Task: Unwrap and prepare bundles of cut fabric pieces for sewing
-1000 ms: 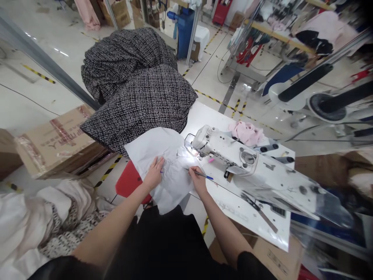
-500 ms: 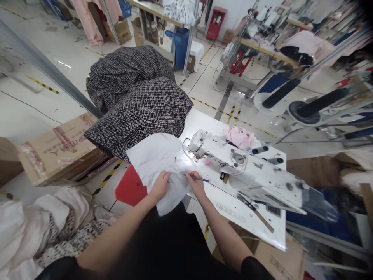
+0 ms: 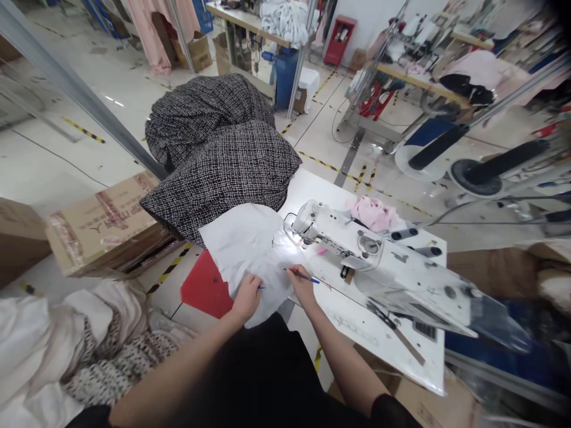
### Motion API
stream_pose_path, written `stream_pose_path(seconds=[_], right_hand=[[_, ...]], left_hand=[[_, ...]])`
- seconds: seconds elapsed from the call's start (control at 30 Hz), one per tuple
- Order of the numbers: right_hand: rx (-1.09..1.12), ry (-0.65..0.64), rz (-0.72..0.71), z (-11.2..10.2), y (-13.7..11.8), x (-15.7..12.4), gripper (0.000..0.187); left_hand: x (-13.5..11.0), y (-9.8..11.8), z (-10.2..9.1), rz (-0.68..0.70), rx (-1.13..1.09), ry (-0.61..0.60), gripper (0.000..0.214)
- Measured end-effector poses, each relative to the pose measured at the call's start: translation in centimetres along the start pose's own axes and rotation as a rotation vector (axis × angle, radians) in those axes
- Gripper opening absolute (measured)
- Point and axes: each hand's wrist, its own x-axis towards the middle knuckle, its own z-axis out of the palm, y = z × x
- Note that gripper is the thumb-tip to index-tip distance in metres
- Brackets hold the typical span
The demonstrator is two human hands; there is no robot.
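Note:
A crumpled white sheet, paper or thin cloth, lies over the table's left edge. My left hand grips its near edge and gathers it, and a small blue mark shows beside the fingers. My right hand rests just right of the sheet, pinching a blue pen with its tip toward the sheet. Beyond that hand stands a white sewing machine with its lamp lit, its needle area next to the sheet's far right edge.
A black-and-white tweed fabric bundle rises behind the sheet. The white table holds pink cloth and a ruler. A red stool seat, cardboard box and pale fabric pile sit left.
My left hand has slid toward the sheet's near edge and gathered it. My right hand and pen have shifted slightly nearer. The whole view has tilted, bringing more of the far workshop into sight.

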Motion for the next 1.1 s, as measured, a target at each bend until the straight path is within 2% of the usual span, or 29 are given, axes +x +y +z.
stream_pose_path(seconds=[0.2, 0.33, 0.47, 0.63, 1.1], right_hand=[[-0.006, -0.041, -0.042, -0.1, 0.3, -0.3, 0.015], [-0.011, -0.054, -0.081, 0.2, -0.1, -0.3, 0.018], [-0.009, -0.116, -0.151, 1.4, -0.4, 0.7, 0.020], [-0.046, -0.153, -0.241, 3.0, 0.3, 2.7, 0.016], [-0.167, -0.135, -0.279, 3.0, 1.5, 3.3, 0.017]], left_hand=[[1.4, -0.1, -0.7, 0.118, 0.020, -0.015, 0.033], [1.6, -0.6, -0.6, 0.174, 0.124, -0.115, 0.044], [1.3, -0.7, -0.3, 0.139, 0.261, -0.233, 0.061], [1.2, -0.2, -0.1, 0.113, 0.349, -0.240, 0.067], [1.4, 0.7, -0.8, 0.090, 0.386, -0.269, 0.071]])
